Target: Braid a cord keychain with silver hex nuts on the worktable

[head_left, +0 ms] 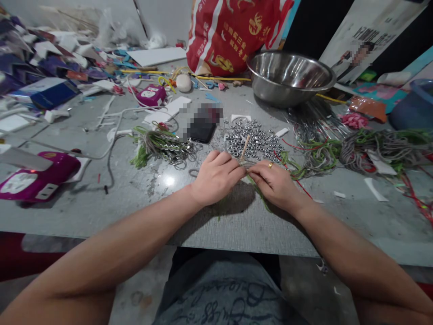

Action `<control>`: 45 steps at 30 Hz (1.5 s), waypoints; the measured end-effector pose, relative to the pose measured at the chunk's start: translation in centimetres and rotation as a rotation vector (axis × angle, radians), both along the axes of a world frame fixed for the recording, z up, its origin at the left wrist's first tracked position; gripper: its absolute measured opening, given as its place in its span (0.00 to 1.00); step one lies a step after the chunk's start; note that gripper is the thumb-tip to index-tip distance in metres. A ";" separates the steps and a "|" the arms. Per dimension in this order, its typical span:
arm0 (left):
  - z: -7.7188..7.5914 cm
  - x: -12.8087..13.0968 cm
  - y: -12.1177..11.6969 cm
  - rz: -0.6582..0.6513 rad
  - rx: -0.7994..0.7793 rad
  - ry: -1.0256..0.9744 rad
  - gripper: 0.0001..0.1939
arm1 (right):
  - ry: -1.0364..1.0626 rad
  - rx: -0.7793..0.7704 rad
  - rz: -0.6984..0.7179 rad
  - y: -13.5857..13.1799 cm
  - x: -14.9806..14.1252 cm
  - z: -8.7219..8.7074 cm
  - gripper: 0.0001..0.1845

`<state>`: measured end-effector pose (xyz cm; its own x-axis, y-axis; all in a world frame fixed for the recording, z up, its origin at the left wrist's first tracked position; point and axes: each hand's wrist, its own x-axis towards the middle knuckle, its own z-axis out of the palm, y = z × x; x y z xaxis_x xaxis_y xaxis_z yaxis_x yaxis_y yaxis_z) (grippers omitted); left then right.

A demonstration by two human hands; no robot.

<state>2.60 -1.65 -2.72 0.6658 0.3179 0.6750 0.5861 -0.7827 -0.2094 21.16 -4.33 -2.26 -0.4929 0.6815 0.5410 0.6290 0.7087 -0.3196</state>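
Pinching a thin cord [248, 161] close above a grey table [135, 212], a person brings two bare hands together just in front of a loose spread of silver beads [255, 140]. Handling so fine a strand well would seem to call for a light fingertip grip, even tension between the two sides and wrists low enough to steady the work. The fingertips are best placed right beside the point being worked, with the loose end free of the beads, which look round enough to roll at a nudge. Green strands [260, 194] trail below the right hand and could snag under the palm; drawing them aside would help.

The left hand [221, 176] is curled, back upward, its fingertips apparently closed on the cord; the thumb is hidden. The right hand [275, 180], a gold ring [270, 165] on one finger, pinches between thumb and forefinger, the tips of both hands nearly touching. A slim tan stick [246, 146] stands tilted just beyond the fingers; whether either hand holds it is unclear. Bundled cords lie at both sides, a beaded bunch [162, 142] to the left and a grey-green tangle [318, 155] to the right.
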 end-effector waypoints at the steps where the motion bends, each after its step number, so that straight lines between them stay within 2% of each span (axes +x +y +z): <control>1: 0.0 0.0 0.0 -0.006 0.007 0.006 0.08 | -0.006 0.001 -0.005 0.0 0.0 0.1 0.10; 4: -0.1 0.1 0.0 -0.017 -0.044 0.005 0.12 | -0.053 0.034 -0.039 0.0 0.0 0.2 0.12; 9: -0.4 0.4 0.3 -0.047 -0.223 -0.051 0.16 | -0.130 0.136 -0.131 -0.1 0.0 0.1 0.13; 16: -0.7 0.5 0.4 -0.080 -0.434 -0.109 0.19 | -0.079 0.123 -0.174 0.0 -0.1 -0.3 0.11; 22: -0.7 0.3 0.4 -0.072 -0.452 -0.170 0.13 | -0.075 0.168 -0.177 0.3 0.0 -0.3 0.09; 33: -1.0 0.4 0.6 -0.046 -0.290 -0.211 0.12 | -0.182 0.118 -0.192 0.6 0.1 -0.1 0.13; 39: -1.4 0.4 1.1 0.025 -0.433 -0.136 0.07 | -0.217 0.070 -0.220 1.0 0.3 -0.5 0.11; 45: -1.7 0.4 1.4 0.114 -0.443 -0.066 0.05 | -0.324 0.060 -0.257 1.5 0.8 -1.0 0.09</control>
